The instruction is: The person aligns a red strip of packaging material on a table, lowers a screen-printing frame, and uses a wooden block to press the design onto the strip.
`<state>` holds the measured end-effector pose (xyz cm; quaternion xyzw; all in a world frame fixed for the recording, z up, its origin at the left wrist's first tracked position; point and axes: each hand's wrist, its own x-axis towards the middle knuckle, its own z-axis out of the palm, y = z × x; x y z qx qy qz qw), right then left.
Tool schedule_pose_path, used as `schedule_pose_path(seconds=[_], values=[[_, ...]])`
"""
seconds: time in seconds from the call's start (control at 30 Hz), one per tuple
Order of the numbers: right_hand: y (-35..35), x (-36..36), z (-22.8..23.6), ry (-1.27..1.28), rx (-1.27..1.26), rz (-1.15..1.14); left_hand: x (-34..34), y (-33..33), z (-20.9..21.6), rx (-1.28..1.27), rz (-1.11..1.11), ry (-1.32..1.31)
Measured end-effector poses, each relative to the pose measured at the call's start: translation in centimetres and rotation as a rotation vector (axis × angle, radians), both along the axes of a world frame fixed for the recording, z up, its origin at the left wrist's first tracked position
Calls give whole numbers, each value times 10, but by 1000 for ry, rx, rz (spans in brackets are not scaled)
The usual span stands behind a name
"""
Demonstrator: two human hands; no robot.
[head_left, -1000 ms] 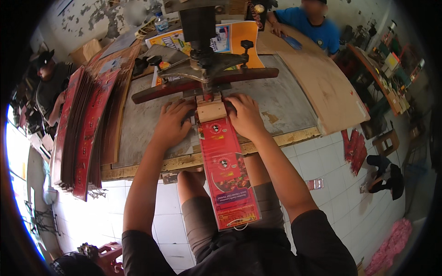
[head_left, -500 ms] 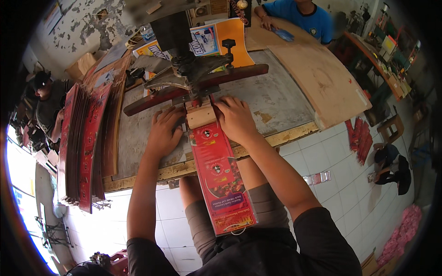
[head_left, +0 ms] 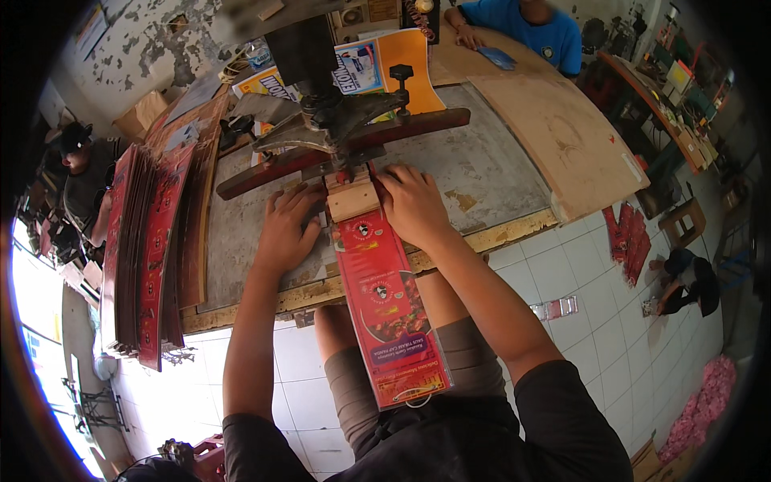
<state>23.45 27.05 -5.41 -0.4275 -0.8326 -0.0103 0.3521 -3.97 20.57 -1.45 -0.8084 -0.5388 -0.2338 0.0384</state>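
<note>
A long red printed strip (head_left: 384, 297) with pictures of food runs from the worktable over my lap. Its near end has a loop of pale cord. On the far end lies a small wooden block (head_left: 353, 202), beneath the spindle of a metal press (head_left: 321, 120). My left hand (head_left: 289, 226) lies open on the table, left of the block, with the thumb out toward the strip. My right hand (head_left: 414, 205) rests along the right edge of block and strip, its fingers stretched forward and slightly bent. The right thumb is mostly hidden.
A stack of red printed strips (head_left: 148, 249) stands on the left side of the worktable (head_left: 474, 181). A brown board (head_left: 554, 149) lies at the right. Across the table sits a person in a blue shirt (head_left: 526, 32). More red strips (head_left: 628, 241) lie on the tiled floor.
My hands keep almost the same places beside the block. The view has shifted slightly, and the strip's near end appears a little farther right. The crouching person on the right has moved slightly.
</note>
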Motion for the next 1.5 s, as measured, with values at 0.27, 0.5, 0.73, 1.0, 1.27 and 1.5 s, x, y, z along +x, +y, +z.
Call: schedule_pose_path(seconds=[0.27,0.5,0.73,1.0,1.27,1.5], values=[[3,-2,-3,6,91,1,-1,0,1,-12,8,-8],[3,-1,-4,19,70,-4,-1,-2,4,-32,-15,-23],[4,0,-2,80,58,10,-2,-1,-4,21,-17,-28],[-12,0,26,357,-26,292,10,-36,-2,102,-42,-243],[-40,12,41,195,-1,374,34,-84,1,78,-80,-312],[-92,117,42,168,-157,353,20,-180,-40,112,149,-337]])
